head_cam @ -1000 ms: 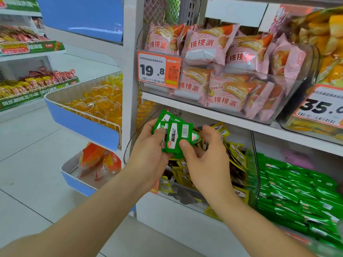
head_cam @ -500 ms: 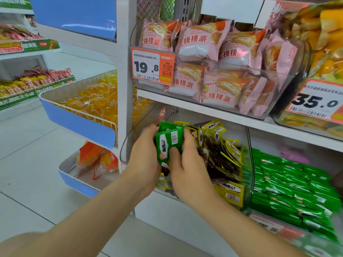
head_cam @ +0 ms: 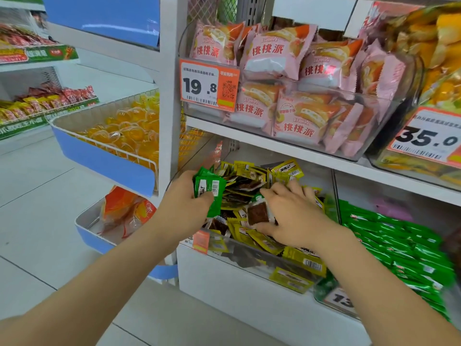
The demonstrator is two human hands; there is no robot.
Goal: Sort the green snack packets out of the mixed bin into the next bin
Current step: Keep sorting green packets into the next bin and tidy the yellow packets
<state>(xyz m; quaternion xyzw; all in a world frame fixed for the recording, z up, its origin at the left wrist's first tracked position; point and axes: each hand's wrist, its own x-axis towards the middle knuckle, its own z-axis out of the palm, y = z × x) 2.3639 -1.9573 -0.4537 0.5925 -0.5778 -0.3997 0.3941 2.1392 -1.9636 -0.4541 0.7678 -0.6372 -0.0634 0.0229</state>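
Observation:
My left hand (head_cam: 185, 199) grips a small stack of green snack packets (head_cam: 209, 189) at the left edge of the mixed bin (head_cam: 252, 255). That clear bin holds mostly yellow packets (head_cam: 287, 171). My right hand (head_cam: 291, 216) reaches into the pile and pinches a packet with a green top edge and a brown window (head_cam: 258, 212). Just to the right, the neighbouring bin (head_cam: 336, 299) is filled with green packets (head_cam: 399, 240).
A shelf above carries a clear bin of pink snack bags (head_cam: 274, 71) with a 19.8 price tag (head_cam: 208, 84). A white post (head_cam: 172, 83) stands left of the bins. Wire baskets of orange jellies (head_cam: 124, 126) project at the left over the tiled floor.
My right hand has let go of the green stack and dropped right into the mixed bin, taking hold of another packet. My left hand keeps the stack and has lowered slightly.

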